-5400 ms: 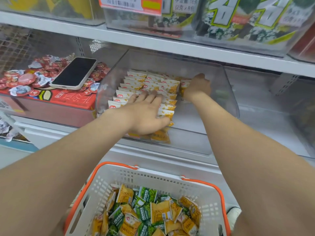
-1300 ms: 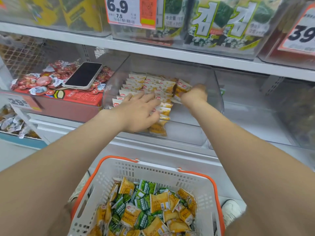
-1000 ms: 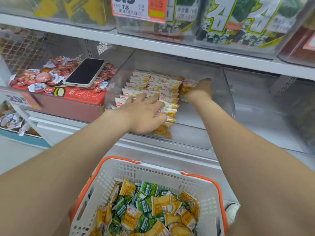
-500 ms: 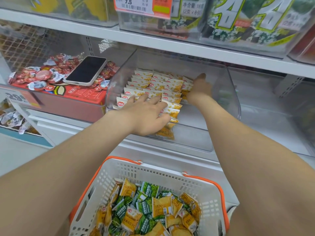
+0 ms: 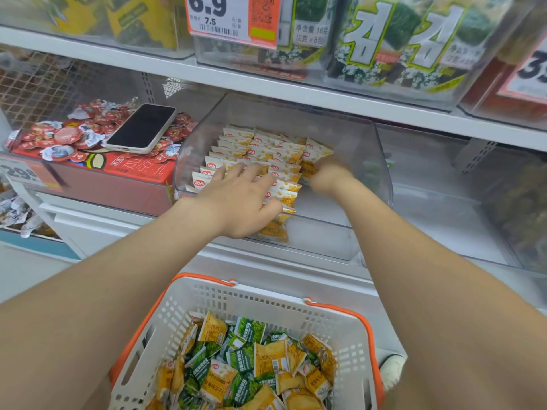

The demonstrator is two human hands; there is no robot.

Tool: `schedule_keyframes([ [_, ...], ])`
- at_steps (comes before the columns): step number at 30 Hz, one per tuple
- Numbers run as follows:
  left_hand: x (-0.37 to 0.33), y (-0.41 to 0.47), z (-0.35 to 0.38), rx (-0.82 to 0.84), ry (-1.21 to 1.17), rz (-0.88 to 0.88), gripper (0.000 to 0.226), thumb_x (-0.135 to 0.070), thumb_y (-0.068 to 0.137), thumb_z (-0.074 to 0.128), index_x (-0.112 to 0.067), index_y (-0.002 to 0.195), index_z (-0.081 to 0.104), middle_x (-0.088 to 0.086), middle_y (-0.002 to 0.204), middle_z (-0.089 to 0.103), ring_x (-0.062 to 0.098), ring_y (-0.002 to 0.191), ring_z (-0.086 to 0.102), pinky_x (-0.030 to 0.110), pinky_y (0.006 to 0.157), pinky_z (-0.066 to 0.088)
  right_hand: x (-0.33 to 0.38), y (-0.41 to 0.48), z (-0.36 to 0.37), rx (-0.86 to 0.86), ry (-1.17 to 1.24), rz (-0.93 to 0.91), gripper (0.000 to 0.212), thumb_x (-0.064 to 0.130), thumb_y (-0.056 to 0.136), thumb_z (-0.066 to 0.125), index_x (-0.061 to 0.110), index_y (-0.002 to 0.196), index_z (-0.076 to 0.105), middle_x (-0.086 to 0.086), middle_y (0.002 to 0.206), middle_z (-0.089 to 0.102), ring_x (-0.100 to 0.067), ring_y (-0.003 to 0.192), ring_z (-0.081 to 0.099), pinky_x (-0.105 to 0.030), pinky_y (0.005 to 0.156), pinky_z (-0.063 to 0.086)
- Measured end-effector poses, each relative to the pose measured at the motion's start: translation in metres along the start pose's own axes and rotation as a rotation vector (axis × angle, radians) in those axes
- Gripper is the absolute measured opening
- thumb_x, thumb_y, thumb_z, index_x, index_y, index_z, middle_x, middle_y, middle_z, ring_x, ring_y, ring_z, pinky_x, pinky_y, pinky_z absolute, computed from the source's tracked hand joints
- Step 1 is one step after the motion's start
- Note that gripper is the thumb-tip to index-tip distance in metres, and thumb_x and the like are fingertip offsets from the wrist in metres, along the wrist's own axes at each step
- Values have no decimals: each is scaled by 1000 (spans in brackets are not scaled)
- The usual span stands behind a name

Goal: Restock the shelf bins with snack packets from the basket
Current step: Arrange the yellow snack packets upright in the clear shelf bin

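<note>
— Well, what is being shown nearest?

— The basket point(image 5: 257, 294) is being kept low at the front, and many yellow and green packets point(image 5: 251, 365) are being carried loose in it.

— And beyond it?

— The rows point(image 5: 260, 149) in the clear bin point(image 5: 381, 173) are being pressed by the left hand point(image 5: 239, 202), with fingers straight and spread over the tops and the thumb against the front ones. Just beside the rows, on their right, a packet point(image 5: 308, 169) is being pinched by the right hand point(image 5: 328, 176). Its fingers are curled on it, though that hand is being blurred.

— Which step is being done, then?

— By the look, a further row is being started while the others are being steadied. The bin's right part is being left bare, so the job is being judged far from finished.

— What is being asked of the next move?

— The packet is being expected to go upright against its neighbours. More yellow ones are then being wanted from the basket, sorted from the green.

— Anything farther?

— A phone point(image 5: 142, 128) is being rested on red cups point(image 5: 74, 134) to the left.
</note>
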State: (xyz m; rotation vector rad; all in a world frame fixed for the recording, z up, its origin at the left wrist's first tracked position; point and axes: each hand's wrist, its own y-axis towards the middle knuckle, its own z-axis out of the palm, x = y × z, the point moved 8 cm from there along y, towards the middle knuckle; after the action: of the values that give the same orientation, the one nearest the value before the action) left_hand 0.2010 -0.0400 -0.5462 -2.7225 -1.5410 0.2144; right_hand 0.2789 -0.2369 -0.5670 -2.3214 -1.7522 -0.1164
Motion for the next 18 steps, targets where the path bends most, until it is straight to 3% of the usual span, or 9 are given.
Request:
schedule_keyframes([
  [3, -7, -8, -12, -122, 53, 4, 67, -56, 94, 21, -26, 152, 39, 12, 159, 37, 36, 144, 36, 53, 115, 34, 3, -28, -12, -26, 113, -74, 32, 13, 96, 54, 2, 126, 53, -18, 121, 58, -38, 117, 58, -33, 80, 48],
  [6, -14, -21, -23, -271, 59, 32, 50, -54, 103, 36, -25, 142, 47, 9, 142, 49, 35, 126, 50, 48, 101, 45, 14, -72, -42, -211, 184, -189, 36, 4, 89, 54, 6, 124, 62, -19, 120, 64, -41, 112, 61, -39, 87, 54],
  [9, -23, -45, -40, -474, -29, 60, 33, -47, 100, 51, -20, 117, 55, 7, 115, 53, 33, 106, 53, 44, 85, 44, 27, -123, -61, -371, 137, -343, 35, 7, 81, 48, 17, 107, 70, -12, 104, 71, -38, 98, 66, -44, 81, 58],
  [11, -32, -63, -49, -558, -68, 50, 22, -41, 94, 57, -20, 99, 54, 4, 101, 57, 31, 96, 55, 40, 72, 39, 35, -158, -63, -358, 116, -427, 31, 16, 78, 45, 23, 96, 70, -6, 95, 73, -34, 92, 67, -42, 76, 58],
  [14, -38, -76, -29, -393, -98, -32, 19, -44, 89, 57, -25, 84, 55, -2, 83, 65, 30, 86, 63, 35, 60, 43, 42, -203, -46, -195, 51, -492, 28, 29, 73, 41, 23, 84, 66, -7, 85, 71, -35, 84, 66, -41, 70, 58],
  [18, -44, -84, 59, 175, 28, -28, 18, -42, 91, 57, -26, 88, 66, 0, 89, 65, 29, 89, 67, 35, 69, 52, 41, -244, 12, 152, -241, -575, 16, 25, 88, 51, 18, 94, 65, -4, 81, 51, -34, 81, 59, -35, 65, 49],
])
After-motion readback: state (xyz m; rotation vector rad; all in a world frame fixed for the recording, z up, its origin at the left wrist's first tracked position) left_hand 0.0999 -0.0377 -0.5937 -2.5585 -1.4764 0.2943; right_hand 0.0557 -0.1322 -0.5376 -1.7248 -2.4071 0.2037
